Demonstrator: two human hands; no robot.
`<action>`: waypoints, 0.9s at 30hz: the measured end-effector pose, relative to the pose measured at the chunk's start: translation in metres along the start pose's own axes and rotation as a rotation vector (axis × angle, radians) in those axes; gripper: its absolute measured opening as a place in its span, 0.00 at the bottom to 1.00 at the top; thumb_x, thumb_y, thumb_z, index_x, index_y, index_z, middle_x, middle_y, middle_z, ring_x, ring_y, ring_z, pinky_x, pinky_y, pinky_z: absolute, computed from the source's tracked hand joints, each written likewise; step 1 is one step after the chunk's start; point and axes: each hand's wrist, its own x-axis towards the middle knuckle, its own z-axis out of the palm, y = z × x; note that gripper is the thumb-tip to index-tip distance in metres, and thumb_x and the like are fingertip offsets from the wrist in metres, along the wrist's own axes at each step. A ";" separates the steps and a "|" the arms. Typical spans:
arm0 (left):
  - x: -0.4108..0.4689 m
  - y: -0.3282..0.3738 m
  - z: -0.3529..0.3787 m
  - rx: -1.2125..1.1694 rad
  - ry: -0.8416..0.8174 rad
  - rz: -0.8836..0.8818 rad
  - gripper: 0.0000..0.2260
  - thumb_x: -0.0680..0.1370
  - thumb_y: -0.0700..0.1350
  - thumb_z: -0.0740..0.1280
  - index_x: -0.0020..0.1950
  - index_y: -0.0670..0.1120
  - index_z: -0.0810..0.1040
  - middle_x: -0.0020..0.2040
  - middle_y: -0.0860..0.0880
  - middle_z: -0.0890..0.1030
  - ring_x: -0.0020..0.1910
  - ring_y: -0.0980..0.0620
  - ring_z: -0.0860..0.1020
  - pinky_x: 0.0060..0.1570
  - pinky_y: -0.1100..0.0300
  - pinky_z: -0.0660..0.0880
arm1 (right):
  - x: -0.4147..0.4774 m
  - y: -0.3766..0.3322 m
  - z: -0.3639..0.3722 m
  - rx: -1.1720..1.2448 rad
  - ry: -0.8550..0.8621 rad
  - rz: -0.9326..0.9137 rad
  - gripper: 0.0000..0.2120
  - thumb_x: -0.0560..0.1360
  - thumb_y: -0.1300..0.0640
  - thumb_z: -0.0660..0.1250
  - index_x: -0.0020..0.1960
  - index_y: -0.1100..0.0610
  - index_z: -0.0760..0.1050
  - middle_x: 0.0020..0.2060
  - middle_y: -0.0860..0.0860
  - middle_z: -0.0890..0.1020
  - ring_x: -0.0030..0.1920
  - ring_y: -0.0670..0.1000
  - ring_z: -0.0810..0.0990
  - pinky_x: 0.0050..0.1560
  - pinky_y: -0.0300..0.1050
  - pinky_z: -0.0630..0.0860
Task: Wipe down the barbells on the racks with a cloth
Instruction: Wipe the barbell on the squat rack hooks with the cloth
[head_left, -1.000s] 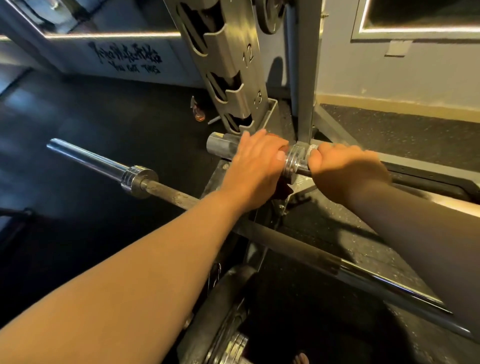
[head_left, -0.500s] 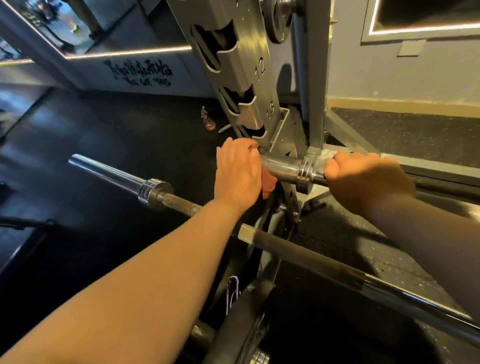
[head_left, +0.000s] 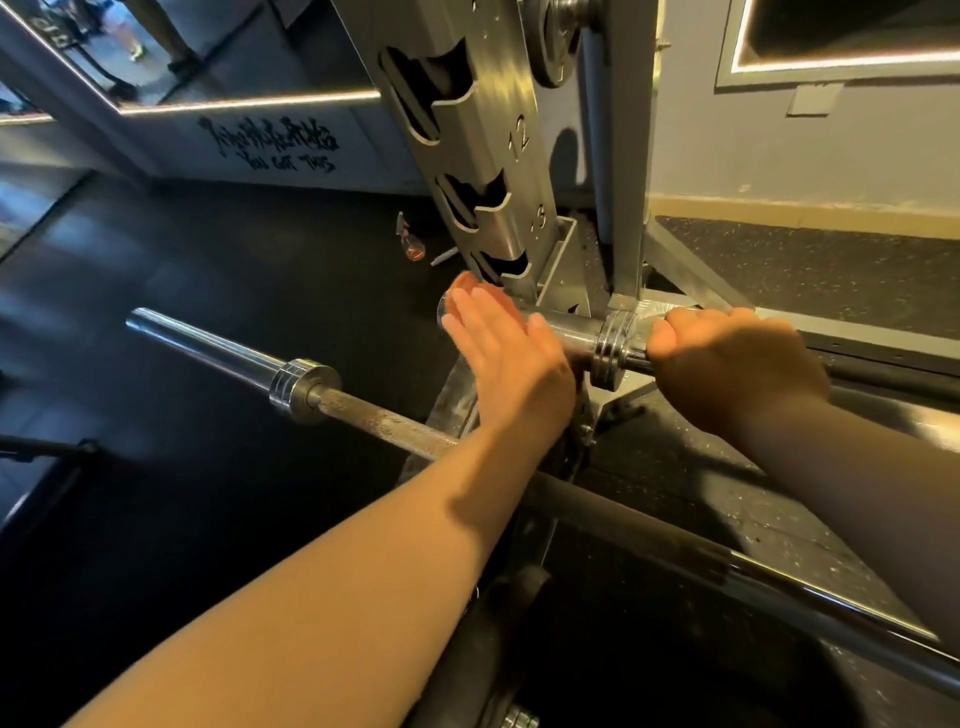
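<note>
Presses red cloth on sleeve tip of upper barbell, low beside rack, with left hand, fingers straight | grips its shaft beside collar with right hand, fingers curled round

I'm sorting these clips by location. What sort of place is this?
Most likely a gym's weight area. It shows the near barbell and the far barbell, a steel rack post with numbered notches, and speckled rubber flooring.
</note>
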 end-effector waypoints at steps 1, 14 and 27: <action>0.011 -0.002 -0.002 0.007 0.092 -0.047 0.27 0.84 0.46 0.56 0.80 0.37 0.53 0.80 0.39 0.58 0.78 0.42 0.58 0.79 0.49 0.55 | 0.002 0.002 0.005 -0.002 0.072 0.003 0.15 0.80 0.54 0.52 0.54 0.58 0.74 0.38 0.54 0.74 0.36 0.56 0.76 0.31 0.49 0.74; -0.017 0.004 0.023 0.583 -0.236 -0.224 0.24 0.87 0.45 0.53 0.81 0.37 0.55 0.75 0.33 0.65 0.74 0.41 0.67 0.76 0.47 0.63 | 0.004 0.002 0.015 0.036 0.047 -0.030 0.16 0.81 0.50 0.49 0.54 0.57 0.72 0.36 0.52 0.71 0.35 0.53 0.76 0.32 0.46 0.74; -0.026 0.035 0.021 0.733 -0.159 -0.073 0.24 0.83 0.39 0.62 0.77 0.32 0.59 0.77 0.33 0.61 0.76 0.38 0.63 0.74 0.48 0.63 | 0.005 0.002 0.019 -0.002 0.062 -0.006 0.13 0.83 0.50 0.54 0.52 0.57 0.72 0.34 0.52 0.68 0.34 0.53 0.73 0.30 0.46 0.69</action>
